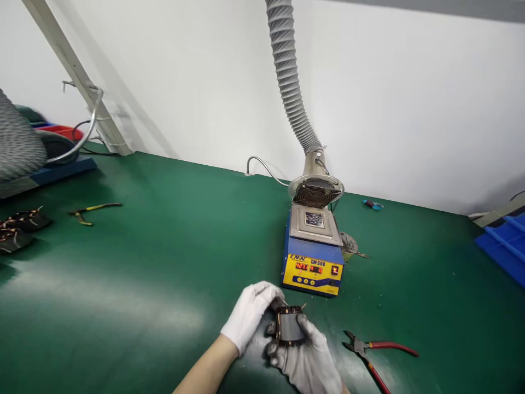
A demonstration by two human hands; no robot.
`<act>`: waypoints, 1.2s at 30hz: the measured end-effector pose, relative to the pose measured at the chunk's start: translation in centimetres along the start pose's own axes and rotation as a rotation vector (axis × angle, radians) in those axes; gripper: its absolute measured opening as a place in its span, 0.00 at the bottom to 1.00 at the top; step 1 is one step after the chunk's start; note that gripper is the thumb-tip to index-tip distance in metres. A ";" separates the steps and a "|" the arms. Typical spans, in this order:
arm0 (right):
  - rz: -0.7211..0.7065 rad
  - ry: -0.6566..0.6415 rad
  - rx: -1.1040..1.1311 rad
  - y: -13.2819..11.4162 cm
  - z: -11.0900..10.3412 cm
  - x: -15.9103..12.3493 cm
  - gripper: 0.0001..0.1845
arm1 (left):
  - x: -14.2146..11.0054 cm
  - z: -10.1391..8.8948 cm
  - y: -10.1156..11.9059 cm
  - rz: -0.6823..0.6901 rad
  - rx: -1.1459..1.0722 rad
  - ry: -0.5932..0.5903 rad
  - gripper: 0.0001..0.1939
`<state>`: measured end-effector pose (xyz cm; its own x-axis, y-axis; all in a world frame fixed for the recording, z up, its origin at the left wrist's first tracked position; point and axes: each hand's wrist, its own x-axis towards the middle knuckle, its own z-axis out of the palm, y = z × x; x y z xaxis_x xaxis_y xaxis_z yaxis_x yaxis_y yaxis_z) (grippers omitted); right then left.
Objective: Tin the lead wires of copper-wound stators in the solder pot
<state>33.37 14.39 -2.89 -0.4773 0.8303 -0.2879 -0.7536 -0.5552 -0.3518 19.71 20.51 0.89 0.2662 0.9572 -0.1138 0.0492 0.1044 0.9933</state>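
Note:
A motor stator (291, 327), a dark grey ring with black insulation and copper wire at its rims, is gripped in my right hand (308, 358). The glove on that hand is white with dark, soiled fingertips, and its fingers wrap around the ring from below and from the right. My left hand (254, 309), also in a white glove, has its fingers pinched at a wire end on the stator's upper left rim; the fingertips are partly hidden. Another short wire end sticks up at the upper right. Red-handled cutting pliers (361, 347) lie open to the right of my hands.
A blue and yellow solder pot (312, 268) with lit digits stands ahead, under a fume hood (315, 191) on a grey hose (287, 65). A small tin (348, 243) sits beside it. Leftward lie yellow-handled pliers (96, 208) and more stators (27, 221). Blue trays (504, 241) are at right.

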 end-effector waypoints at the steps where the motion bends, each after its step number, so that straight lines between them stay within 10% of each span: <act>1: 0.020 0.001 0.031 -0.2 0.1 0.0 0.24 | 0.1 -0.4 -0.1 -0.028 0.012 0.016 0.17; 7: 0.029 0.087 0.122 -0.6 0.2 -0.2 0.27 | -0.8 0.0 0.1 -0.087 0.144 -0.405 0.48; 13: -0.010 -0.040 0.070 0.5 0.4 -0.3 0.15 | -0.6 1.9 -0.3 -0.092 -0.138 -0.045 0.11; 17: -0.022 -0.025 0.093 0.1 0.4 -0.3 0.19 | 0.1 0.2 -0.6 -0.028 -0.195 0.162 0.15; 23: -0.111 0.033 0.066 0.3 0.3 0.0 0.13 | -0.3 1.3 -0.8 -0.188 -0.180 -0.104 0.17; 31: -0.043 0.054 0.065 0.0 0.7 -0.3 0.19 | 0.4 0.3 -1.0 -0.153 -0.445 0.288 0.22; 36: -0.028 0.055 0.203 -0.7 0.9 -0.1 0.26 | -0.1 0.2 -0.9 -0.066 -0.059 -0.190 0.32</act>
<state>33.58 14.73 -1.79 -0.4335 0.8382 -0.3310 -0.8444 -0.5061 -0.1756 19.86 20.30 0.01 0.4416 0.8801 -0.1742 0.0171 0.1859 0.9824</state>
